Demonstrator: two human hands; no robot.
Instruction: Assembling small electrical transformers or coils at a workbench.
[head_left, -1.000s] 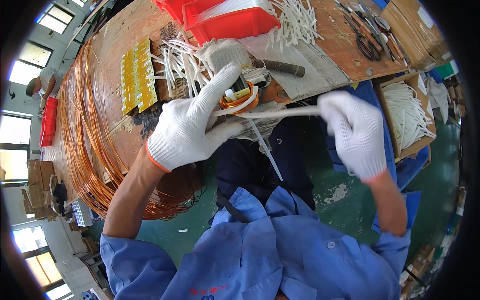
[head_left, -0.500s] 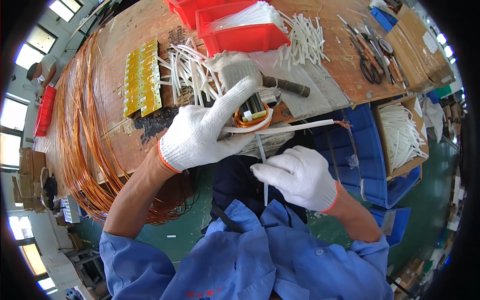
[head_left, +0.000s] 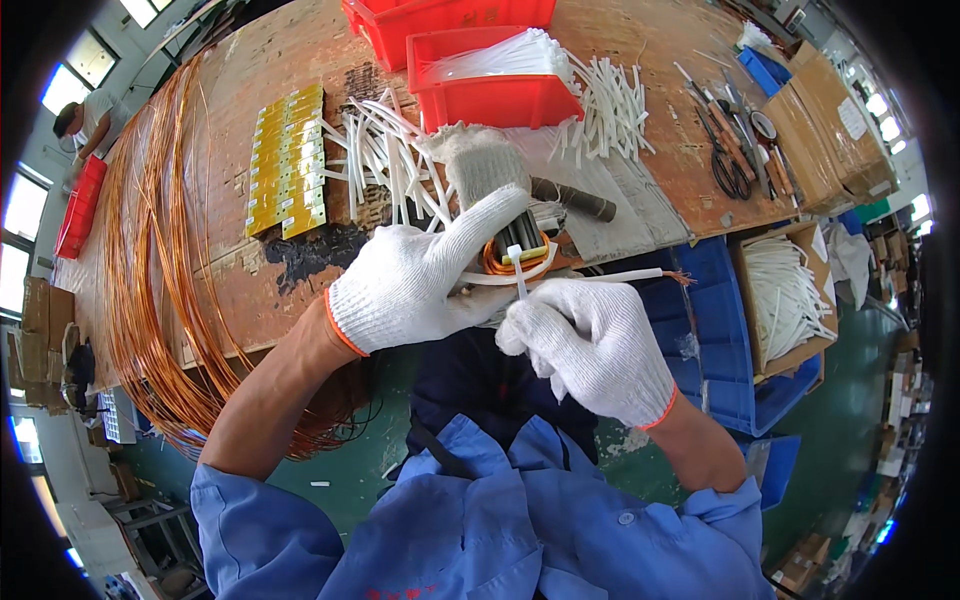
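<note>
"From the head camera, how are the hands set?"

"The left hand grips a copper coil near mid-frame, probably to steady it. Just below, the right hand pinches the tail of a zip tie, likely for a firm pull."

"Surface and room?"

"Scuffed wooden table across the top, red bin at top centre; green floor lower right."

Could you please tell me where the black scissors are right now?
In the head view, the black scissors lie at the upper right on the wooden table, beside other tools, left of a cardboard box.
</note>
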